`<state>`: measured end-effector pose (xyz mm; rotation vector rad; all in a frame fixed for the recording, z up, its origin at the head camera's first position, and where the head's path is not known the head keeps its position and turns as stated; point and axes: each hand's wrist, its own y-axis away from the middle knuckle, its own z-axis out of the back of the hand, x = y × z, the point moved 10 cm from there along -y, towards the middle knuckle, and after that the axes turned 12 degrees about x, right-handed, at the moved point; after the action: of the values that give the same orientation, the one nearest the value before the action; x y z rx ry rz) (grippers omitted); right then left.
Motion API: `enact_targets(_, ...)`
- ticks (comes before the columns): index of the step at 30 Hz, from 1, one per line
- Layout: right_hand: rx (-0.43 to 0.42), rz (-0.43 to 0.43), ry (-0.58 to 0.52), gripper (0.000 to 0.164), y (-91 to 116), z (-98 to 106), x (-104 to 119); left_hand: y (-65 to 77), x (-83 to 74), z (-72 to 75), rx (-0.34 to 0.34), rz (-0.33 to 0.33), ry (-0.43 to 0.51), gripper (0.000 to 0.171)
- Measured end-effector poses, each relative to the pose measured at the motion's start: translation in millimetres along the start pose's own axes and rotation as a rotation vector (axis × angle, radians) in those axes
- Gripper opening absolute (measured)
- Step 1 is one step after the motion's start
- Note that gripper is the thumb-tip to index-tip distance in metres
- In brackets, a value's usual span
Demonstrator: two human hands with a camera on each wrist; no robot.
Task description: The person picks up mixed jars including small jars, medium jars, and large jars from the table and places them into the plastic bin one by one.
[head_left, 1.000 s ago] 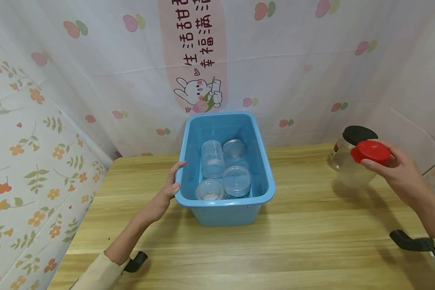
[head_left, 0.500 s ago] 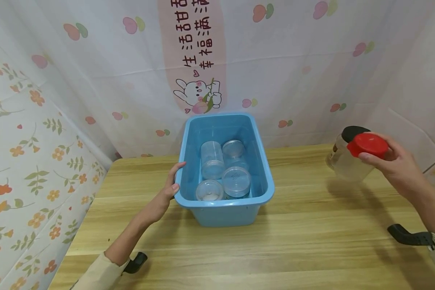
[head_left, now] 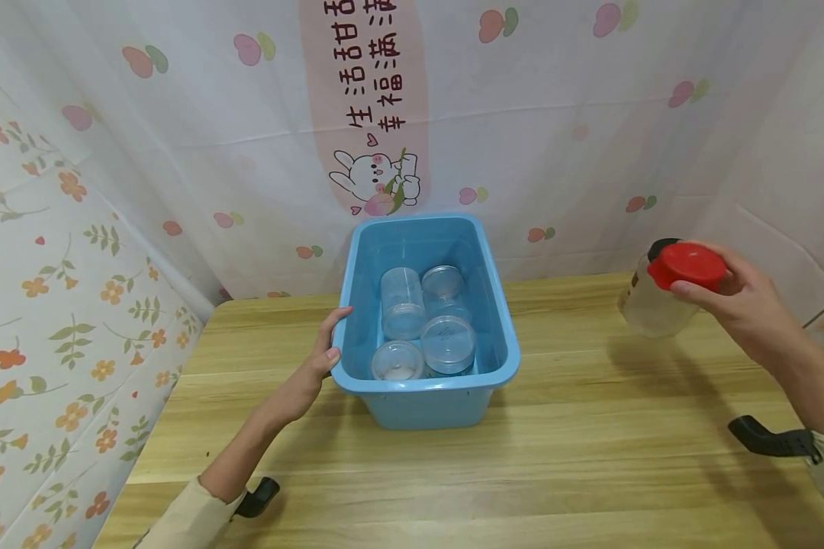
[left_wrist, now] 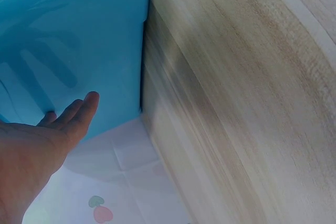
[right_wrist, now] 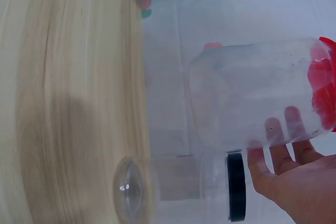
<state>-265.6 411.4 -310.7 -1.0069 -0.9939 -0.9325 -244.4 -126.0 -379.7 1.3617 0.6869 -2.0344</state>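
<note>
A clear plastic jar with a red lid [head_left: 690, 264] is held by my right hand [head_left: 745, 293] near its top, off the table. In the right wrist view the fingers [right_wrist: 280, 157] lie against the side of the jar [right_wrist: 247, 95]. Behind it a clear jar with a black lid [right_wrist: 237, 187] stands on the table, mostly hidden in the head view. My left hand [head_left: 316, 358] touches the left rim of a blue plastic tub [head_left: 426, 404]. Its fingers stretch straight along the tub's outer wall in the left wrist view. Inside are several clear containers [head_left: 448, 343].
The wooden table [head_left: 577, 457] ends at a printed curtain [head_left: 535, 152] behind the tub. Another flowered cloth [head_left: 69, 305] hangs along the left side. Wood surface lies between the tub and the jars.
My right hand has moved the red-lidded jar slightly left and upward, and it now covers more of the black-lidded jar. My left hand and the tub have stayed put.
</note>
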Motion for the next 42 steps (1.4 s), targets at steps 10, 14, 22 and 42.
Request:
enact_targets(10,0.034,0.011,-0.052,0.059,-6,-9,11,-0.6,-1.7,-0.4,0.004,-0.006,0.001,0.059)
enact_targets(14,0.037,0.027,-0.058,0.060,-10,-13,14,-1.0,-2.4,-0.3,0.005,-0.012,-0.002,0.060)
enact_targets(22,0.042,0.070,-0.085,0.061,-15,-20,18,-2.5,-3.1,0.5,0.008,-0.023,-0.011,0.060)
enact_targets(42,0.109,0.070,-0.030,0.061,-32,-55,32,-0.1,-2.2,0.0,0.001,-0.010,-0.005,0.061)
